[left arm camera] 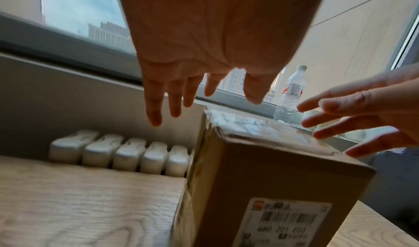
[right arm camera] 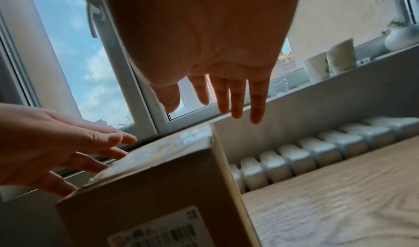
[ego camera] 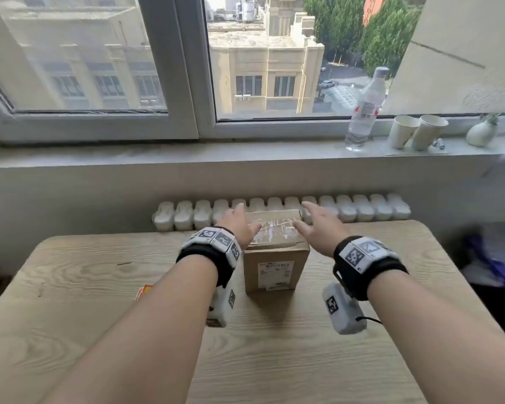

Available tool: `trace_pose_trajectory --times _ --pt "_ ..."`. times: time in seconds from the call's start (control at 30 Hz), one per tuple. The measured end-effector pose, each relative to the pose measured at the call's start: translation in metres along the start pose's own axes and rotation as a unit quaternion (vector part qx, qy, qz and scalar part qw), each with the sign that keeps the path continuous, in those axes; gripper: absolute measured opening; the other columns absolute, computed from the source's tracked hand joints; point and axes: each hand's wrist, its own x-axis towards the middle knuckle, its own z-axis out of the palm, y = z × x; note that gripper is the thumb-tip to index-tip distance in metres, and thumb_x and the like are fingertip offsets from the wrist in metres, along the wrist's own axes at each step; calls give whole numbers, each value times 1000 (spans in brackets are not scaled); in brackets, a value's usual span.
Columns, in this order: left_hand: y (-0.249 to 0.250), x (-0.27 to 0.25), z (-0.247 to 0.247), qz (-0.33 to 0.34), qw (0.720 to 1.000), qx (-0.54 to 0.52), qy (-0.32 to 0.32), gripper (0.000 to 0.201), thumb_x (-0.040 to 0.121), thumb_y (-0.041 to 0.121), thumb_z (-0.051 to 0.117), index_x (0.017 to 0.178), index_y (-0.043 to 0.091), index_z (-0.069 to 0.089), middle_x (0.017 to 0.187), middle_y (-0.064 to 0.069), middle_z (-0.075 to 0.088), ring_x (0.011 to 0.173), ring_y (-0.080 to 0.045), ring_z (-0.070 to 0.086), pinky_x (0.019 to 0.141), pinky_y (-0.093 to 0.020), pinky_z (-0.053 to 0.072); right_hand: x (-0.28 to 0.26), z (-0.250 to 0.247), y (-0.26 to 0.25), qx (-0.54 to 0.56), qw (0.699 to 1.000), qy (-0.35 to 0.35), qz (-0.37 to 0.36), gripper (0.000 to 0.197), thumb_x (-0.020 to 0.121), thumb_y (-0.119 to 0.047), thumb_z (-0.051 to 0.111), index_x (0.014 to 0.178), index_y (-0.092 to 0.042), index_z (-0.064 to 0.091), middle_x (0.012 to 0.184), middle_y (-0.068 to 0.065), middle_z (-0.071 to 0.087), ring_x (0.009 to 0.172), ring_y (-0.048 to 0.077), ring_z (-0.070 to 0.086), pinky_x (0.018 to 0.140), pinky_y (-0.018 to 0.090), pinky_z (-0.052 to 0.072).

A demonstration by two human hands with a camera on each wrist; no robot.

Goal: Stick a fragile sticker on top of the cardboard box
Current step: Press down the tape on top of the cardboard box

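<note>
From up top, my left hand (ego camera: 239,225) and right hand (ego camera: 318,228) are both out over the cardboard box (ego camera: 276,255), one on each side of it, fingers spread and released, nothing in them. The box stands on the table (ego camera: 274,360) straight ahead of my fingertips, its top glossy with clear tape, a shipping label (ego camera: 276,274) on the face toward me. Something red and orange peeks out under my left forearm (ego camera: 143,291); that may be the sticker sheet, but I can't tell. Down at the left wrist now: my left fingers (left arm camera: 156,100) hang straight, just off the box's left top edge, not touching the cardboard box (left arm camera: 260,179). The right hand (left arm camera: 362,111) reaches in from the far side, fingertips low over the taped top. Over to the right wrist: right fingers (right arm camera: 235,96) relaxed above the box's right top corner, the left hand (right arm camera: 56,143) skimming the opposite edge. My read: it's stiff, probably light, and slick on top, so I'd brace it by the bare side walls.
</note>
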Motion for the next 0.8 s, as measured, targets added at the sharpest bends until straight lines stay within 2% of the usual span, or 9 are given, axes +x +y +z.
trace_pose_trajectory --times 0.2,0.23,0.3,0.37,0.4,0.5,0.6,0.7,0.8 --pt "-14 13 20 -87 983 -154 -42 98 84 61 51 156 16 2 158 -14 32 138 -33 43 111 -44 38 13 31 15 85 993 -11 81 70 93 -47 46 150 -13 25 150 12 42 136 28 43 111 41 36" --pt "-16 14 21 -105 972 -201 -54 99 81 65 51 155 17 6 157 -13 33 137 -34 44 109 -47 41 14 36 17 108 990 -14 91 72 92 -50 45 150 -14 25 150 11 43 135 27 45 111 43 37" --pt "-21 14 23 -128 952 -265 -78 107 68 78 47 150 13 27 152 -12 42 133 -34 48 105 -51 44 14 43 16 146 984 -16 104 70 92 -53 42 148 -12 31 148 9 46 133 26 47 109 42 39" --pt "-25 16 27 -137 942 -289 -97 115 52 88 42 137 12 48 137 -12 58 119 -33 59 98 -50 50 13 47 13 169 980 -14 107 58 95 -51 39 136 -11 48 137 9 56 124 26 53 100 38 42" --pt "-27 15 28 -137 940 -298 -98 116 47 89 40 133 13 52 130 -12 63 112 -33 63 91 -48 54 12 49 10 178 978 -12 109 53 96 -50 38 129 -12 55 130 8 61 119 25 56 97 37 42" --pt "-26 9 29 -135 937 -306 -101 117 43 89 40 130 12 52 121 -12 66 99 -32 69 78 -44 60 8 53 8 196 972 -5 128 60 93 -56 36 125 -10 57 127 8 62 117 26 57 100 42 44" --pt "-28 -2 29 -137 936 -308 -100 117 43 89 40 131 12 53 121 -13 67 97 -31 70 78 -44 61 -2 51 5 189 973 -3 131 61 93 -57 34 120 -7 58 120 10 63 112 28 58 94 41 44" --pt "-29 -23 28 -139 940 -299 -93 120 43 91 40 133 13 51 125 -13 67 106 -32 68 88 -46 57 -20 50 3 196 974 8 110 51 95 -54 34 107 -11 59 107 6 62 102 26 58 88 40 44" --pt "-27 -56 27 -142 941 -297 -75 117 42 90 39 128 11 55 115 -13 70 98 -31 70 83 -46 59 -45 49 1 202 975 10 96 41 95 -53 34 99 -17 53 99 3 57 92 22 55 83 40 46"
